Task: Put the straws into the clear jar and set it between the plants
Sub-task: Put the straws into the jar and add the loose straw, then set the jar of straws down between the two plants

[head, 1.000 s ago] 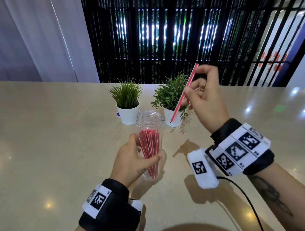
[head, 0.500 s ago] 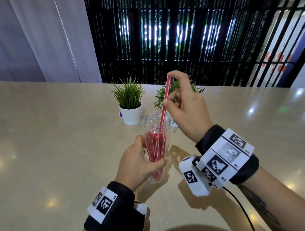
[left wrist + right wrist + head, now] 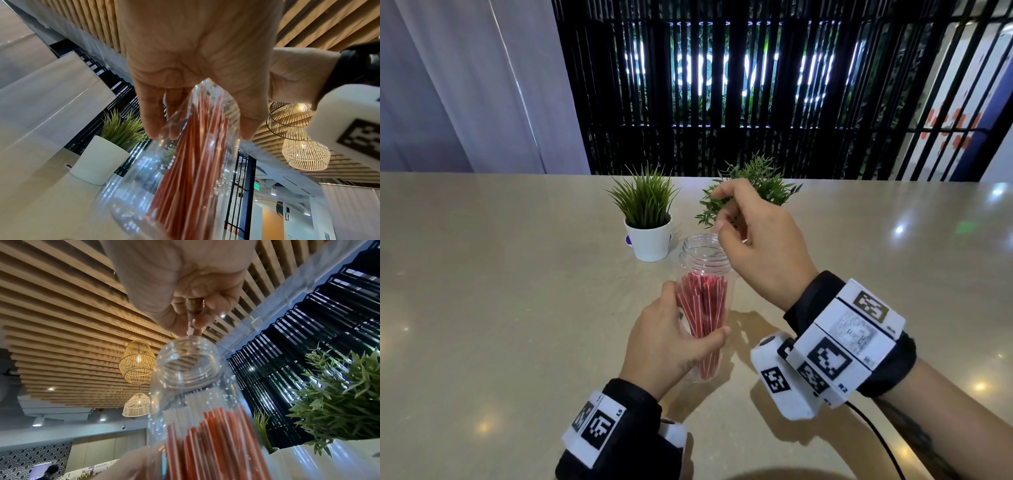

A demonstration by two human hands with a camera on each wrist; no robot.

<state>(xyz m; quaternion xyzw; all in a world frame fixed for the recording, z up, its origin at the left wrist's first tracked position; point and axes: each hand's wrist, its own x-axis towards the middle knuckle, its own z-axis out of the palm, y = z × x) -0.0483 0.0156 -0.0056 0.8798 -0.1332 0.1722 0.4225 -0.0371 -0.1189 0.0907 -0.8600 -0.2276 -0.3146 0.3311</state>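
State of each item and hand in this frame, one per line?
clear jar: upright on the table, lid off, in front of the plants, not yet between them.
straws: standing inside the jar.
left hand: grips the jar's lower body.
right hand: above the jar mouth, fingers curled, no straw visible.
plants: upright in white pots.

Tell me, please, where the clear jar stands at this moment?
In the head view the clear jar stands on the table near centre, gripped by the left hand, in front of the two plants, not yet between them.
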